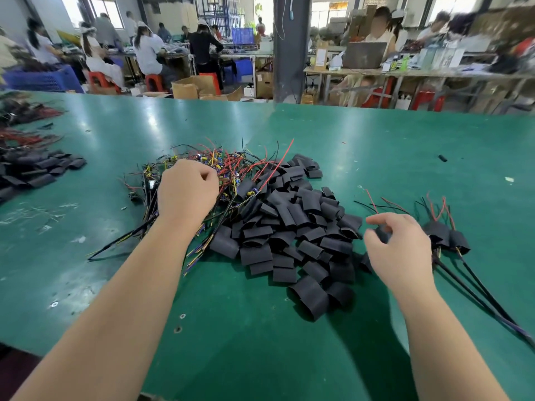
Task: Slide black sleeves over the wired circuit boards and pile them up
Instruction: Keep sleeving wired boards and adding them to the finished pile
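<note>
Head view: green table (405,146) around sleeve pile (289,227)

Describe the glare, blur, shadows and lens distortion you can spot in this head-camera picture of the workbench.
Head view: pale window glare streaks the green table at far left; the background workshop, especially at right, is smeared with blur; the table's far edge bends, a wide-angle effect; the black sleeves and wired boards look sharp; the forearms cast soft shadows on the table.
</note>
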Action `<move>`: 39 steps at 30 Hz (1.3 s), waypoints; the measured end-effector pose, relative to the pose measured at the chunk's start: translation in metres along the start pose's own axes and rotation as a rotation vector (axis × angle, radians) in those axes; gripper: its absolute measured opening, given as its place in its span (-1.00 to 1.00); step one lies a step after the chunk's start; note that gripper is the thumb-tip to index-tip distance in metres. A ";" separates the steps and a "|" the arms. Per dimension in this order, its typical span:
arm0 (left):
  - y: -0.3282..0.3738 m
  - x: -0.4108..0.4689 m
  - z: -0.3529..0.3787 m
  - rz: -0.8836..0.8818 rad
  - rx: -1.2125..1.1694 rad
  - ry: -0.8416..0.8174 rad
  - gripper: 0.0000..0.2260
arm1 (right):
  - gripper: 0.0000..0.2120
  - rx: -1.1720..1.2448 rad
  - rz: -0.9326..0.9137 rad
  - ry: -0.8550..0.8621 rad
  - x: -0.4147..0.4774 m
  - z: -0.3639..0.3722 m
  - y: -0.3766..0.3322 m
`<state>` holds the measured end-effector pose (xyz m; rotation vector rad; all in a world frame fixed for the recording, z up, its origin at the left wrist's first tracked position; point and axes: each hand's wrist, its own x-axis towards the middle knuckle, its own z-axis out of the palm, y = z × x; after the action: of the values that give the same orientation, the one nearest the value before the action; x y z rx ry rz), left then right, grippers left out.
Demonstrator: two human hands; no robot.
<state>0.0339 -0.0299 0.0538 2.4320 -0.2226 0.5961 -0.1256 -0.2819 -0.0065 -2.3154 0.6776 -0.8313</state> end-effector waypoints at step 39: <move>-0.001 0.015 -0.039 -0.069 -0.603 -0.558 -0.79 | -0.81 0.255 0.021 -0.222 -0.015 0.009 -0.018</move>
<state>0.0328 -0.0054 0.0877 1.9438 -0.4670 -0.1858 -0.1248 -0.2568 -0.0063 -2.1248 0.4688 -0.6007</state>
